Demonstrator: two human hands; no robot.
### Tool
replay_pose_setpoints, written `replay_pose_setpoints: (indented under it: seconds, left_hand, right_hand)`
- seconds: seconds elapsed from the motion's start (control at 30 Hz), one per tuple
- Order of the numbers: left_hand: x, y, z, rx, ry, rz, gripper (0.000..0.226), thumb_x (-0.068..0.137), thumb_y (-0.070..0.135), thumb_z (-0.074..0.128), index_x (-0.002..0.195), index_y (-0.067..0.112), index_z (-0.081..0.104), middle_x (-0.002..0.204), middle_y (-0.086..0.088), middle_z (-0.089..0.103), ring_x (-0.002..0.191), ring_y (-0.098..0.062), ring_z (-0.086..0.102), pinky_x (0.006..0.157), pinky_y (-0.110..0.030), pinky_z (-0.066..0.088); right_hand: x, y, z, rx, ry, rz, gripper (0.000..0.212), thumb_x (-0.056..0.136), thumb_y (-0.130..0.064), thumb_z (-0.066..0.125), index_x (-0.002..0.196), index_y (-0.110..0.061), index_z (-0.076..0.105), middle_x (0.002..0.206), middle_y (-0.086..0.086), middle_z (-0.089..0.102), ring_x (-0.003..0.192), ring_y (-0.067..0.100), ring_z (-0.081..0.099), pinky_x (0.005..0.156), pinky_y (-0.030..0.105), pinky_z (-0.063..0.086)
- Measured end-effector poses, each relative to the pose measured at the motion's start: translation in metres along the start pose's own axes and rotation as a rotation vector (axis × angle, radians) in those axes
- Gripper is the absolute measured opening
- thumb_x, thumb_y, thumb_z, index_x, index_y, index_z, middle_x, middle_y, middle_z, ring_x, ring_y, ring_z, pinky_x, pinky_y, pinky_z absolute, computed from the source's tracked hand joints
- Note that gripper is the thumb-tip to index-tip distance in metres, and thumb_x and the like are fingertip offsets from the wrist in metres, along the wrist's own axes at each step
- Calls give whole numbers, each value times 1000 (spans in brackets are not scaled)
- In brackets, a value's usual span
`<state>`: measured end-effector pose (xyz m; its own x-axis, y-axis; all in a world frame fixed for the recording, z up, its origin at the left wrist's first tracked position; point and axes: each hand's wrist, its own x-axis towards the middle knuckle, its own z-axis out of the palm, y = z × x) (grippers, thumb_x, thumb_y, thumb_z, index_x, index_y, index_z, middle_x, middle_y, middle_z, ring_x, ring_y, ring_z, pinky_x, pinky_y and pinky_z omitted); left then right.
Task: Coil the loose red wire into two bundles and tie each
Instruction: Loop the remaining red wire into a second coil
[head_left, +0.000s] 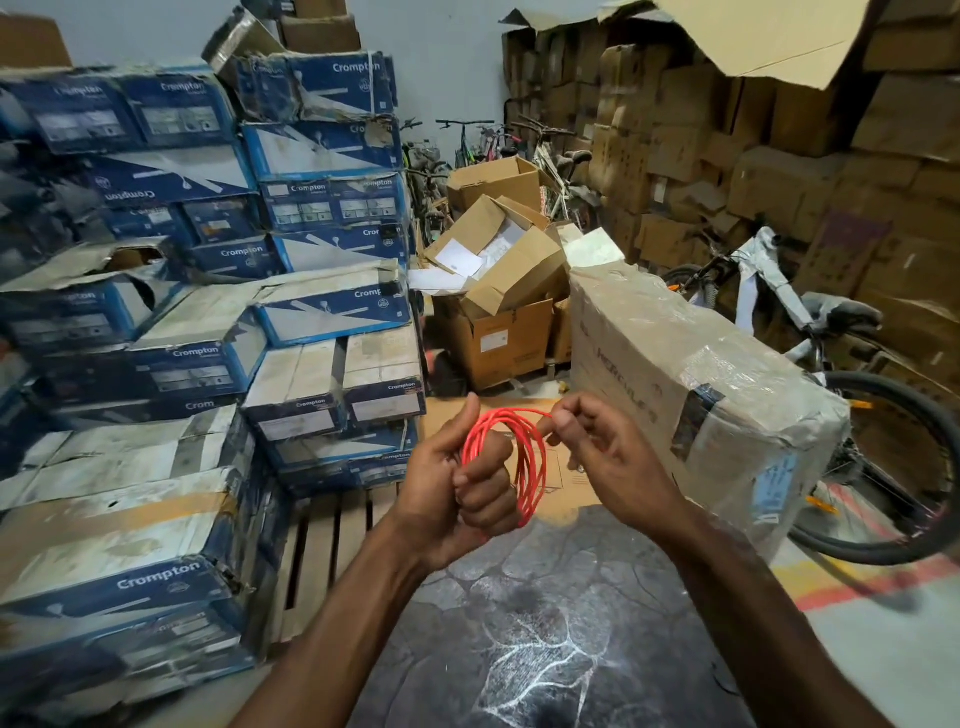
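A coil of red wire (531, 462) with several loops hangs in front of me at chest height. My left hand (462, 488) is closed around the coil's left side, thumb pointing up and fingers curled through the loops. My right hand (597, 447) pinches the wire's free end at the top right of the coil between thumb and forefinger. Only this one bundle of red wire is in view.
Stacked blue fan cartons (208, 312) fill the left. A wrapped cardboard box (691, 374) and a bicycle (852, 415) stand to the right. Open brown boxes (498, 291) sit ahead, above a wooden pallet (332, 551) and patterned floor (545, 623).
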<state>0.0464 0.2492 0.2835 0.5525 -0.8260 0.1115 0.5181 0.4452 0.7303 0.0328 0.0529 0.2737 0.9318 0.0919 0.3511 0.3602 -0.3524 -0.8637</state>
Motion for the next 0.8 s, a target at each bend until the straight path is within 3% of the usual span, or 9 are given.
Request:
replay_pose_setpoints:
  seconds: [0.07, 0.17, 0.4, 0.53, 0.63, 0.8]
  left_hand:
    - [-1, -1, 0, -42, 49, 34, 63, 104, 55, 29, 49, 24, 33, 37, 3, 17, 32, -13, 14, 40, -24, 11]
    - [0, -7, -2, -86, 76, 60, 64, 105, 54, 26, 48, 25, 29, 36, 2, 12, 32, -14, 11, 40, -26, 12]
    - [7, -10, -1, -107, 34, 104, 63, 106, 52, 21, 50, 24, 28, 38, 1, 5, 33, -14, 13, 41, -25, 17]
    - [13, -13, 1, -103, 191, 172, 61, 104, 49, 31, 49, 24, 23, 37, 3, 10, 33, -15, 10, 41, -23, 15]
    - [20, -16, 6, -86, 349, 245, 59, 101, 47, 36, 49, 24, 21, 39, 2, 8, 35, -14, 6, 41, -25, 10]
    - [32, -20, 11, -123, 485, 320, 59, 104, 47, 38, 51, 21, 34, 42, 3, 7, 37, -13, 5, 39, -24, 9]
  right_hand:
    - [-4, -2, 9, 120, -38, 87, 22, 108, -27, 45, 95, -15, 57, 87, -13, 69, 82, 3, 62, 66, 24, 49]
    - [-8, -9, 15, 221, -60, 174, 26, 109, -32, 42, 94, -13, 52, 76, -11, 56, 71, 4, 50, 62, 26, 41]
    - [-7, -20, 10, 340, -73, 234, 41, 101, -47, 47, 101, -6, 49, 86, 27, 51, 75, 25, 39, 63, 36, 31]
    - [-7, -17, 6, 512, -50, 270, 16, 95, -31, 50, 84, -19, 52, 70, 0, 42, 62, 13, 34, 57, 32, 26]
    - [-6, -16, 2, 570, -10, 285, 11, 91, -26, 54, 84, -18, 55, 67, -2, 43, 60, 10, 34, 54, 29, 25]
    - [-5, -7, -5, 585, -22, 284, 10, 89, -29, 60, 84, -21, 62, 75, 2, 49, 63, 9, 40, 52, 25, 27]
